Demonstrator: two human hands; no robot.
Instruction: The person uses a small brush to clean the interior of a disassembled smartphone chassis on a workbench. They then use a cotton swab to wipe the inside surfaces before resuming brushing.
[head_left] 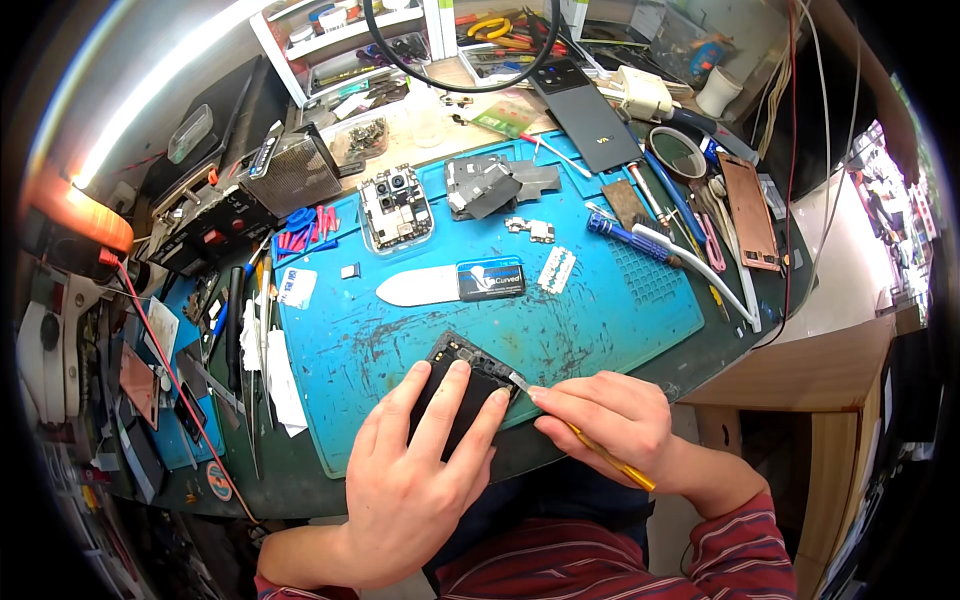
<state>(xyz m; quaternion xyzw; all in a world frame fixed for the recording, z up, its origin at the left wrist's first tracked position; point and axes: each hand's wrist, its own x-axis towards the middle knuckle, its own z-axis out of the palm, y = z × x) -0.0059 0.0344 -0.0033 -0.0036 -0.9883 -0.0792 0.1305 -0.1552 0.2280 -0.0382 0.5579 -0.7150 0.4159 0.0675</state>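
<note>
Near the front edge of the blue work mat (560,350) lies an opened phone (466,362), its black frame and small inner parts exposed at the far end. My left hand (415,480) holds it down, fingers spread across its black surface; the hand covers much of the phone. In my right hand (620,420) is a slim gold-handled knife (610,458), pinched between thumb and fingers. Its flat silver blade touches the phone's right far corner. Just beyond, a white pointed card-like blade (415,287) sits under a black-and-blue packet (491,280).
A razor blade (556,270), small metal plate (530,230), circuit board in a clear tray (394,212) and dark sheets (495,185) occupy the mat's far half. A blue screwdriver (635,238) and dark phone back (590,118) are at right. Tweezers (253,385) lie left.
</note>
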